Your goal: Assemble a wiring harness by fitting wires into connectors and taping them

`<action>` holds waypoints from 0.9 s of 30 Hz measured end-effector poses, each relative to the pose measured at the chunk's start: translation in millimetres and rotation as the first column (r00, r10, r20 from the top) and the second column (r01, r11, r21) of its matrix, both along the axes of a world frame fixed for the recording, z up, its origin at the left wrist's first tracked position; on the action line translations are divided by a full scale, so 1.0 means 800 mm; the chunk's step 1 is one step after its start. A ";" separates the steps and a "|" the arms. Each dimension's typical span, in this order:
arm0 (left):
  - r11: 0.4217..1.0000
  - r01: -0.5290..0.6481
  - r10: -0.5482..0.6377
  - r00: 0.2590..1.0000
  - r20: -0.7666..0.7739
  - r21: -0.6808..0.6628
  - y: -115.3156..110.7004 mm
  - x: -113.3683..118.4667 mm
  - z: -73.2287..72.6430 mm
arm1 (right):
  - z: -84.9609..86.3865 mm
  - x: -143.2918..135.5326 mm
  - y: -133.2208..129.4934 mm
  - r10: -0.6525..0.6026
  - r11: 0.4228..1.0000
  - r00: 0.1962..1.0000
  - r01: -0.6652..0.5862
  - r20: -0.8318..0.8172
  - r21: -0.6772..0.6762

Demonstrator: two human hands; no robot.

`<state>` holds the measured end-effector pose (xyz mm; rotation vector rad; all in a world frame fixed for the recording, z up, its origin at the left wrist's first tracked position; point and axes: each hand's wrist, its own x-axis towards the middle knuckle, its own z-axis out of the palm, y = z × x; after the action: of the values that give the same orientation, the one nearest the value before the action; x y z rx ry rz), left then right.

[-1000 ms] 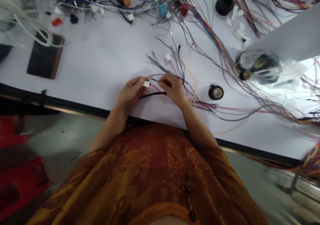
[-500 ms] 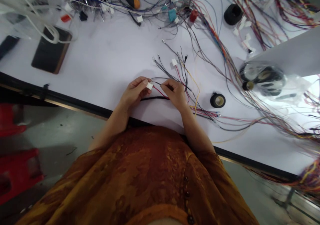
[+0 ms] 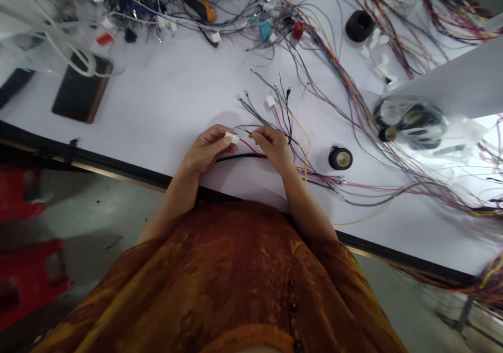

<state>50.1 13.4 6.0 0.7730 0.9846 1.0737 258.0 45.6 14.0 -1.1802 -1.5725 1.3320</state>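
Note:
Between the thumb and fingers of my left hand (image 3: 207,149) is a small white plug connector (image 3: 231,138), with a red wire (image 3: 250,146) running out of it to the right. My right hand (image 3: 273,144) pinches a black wire (image 3: 245,131) close to its end; a metal terminal tip points at the connector, with a small gap between them. More wires of the same bundle fan out beyond my right hand, with bare terminals at their ends and a second white connector (image 3: 270,101) on a red wire. A black sleeved cable (image 3: 241,156) lies beneath both hands.
A roll of black tape (image 3: 340,158) lies right of my right hand. At the left is a phone (image 3: 80,94). Tangled wires and an orange-black tool (image 3: 200,7) are along the back. A white post (image 3: 451,78) stands at the right, and red stools (image 3: 31,274) are below left.
The wire tip and the connector are slightly farther apart, and the connector is turned a little in my left fingers. The whole view has shifted slightly.

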 end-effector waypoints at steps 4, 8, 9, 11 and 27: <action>1.000 -0.011 0.011 1.000 -0.004 0.000 0.002 -0.001 -0.005 | 0.004 0.000 0.001 0.026 1.000 1.000 -0.026 -0.007 -0.009; 0.997 -0.072 0.071 0.997 -0.021 -0.018 0.002 0.002 -0.011 | 0.005 0.000 0.001 0.029 0.999 1.000 -0.029 -0.007 0.037; 0.997 -0.082 0.082 0.996 -0.026 -0.014 0.001 0.003 -0.012 | 0.005 -0.001 0.002 0.026 0.999 1.000 -0.026 -0.003 0.047; 0.996 -0.092 0.093 0.995 -0.034 0.008 0.001 0.005 -0.012 | 0.004 -0.002 0.003 0.010 0.998 1.000 -0.010 0.009 0.061; 0.985 -0.170 0.168 0.968 -0.186 0.008 -0.005 0.014 0.008 | -0.011 -0.010 0.007 0.003 0.999 0.996 0.002 -0.091 0.049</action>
<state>61.2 9.3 12.8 0.8041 1.2309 1.1581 250.2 51.3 4.9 -1.0748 -1.5318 1.3219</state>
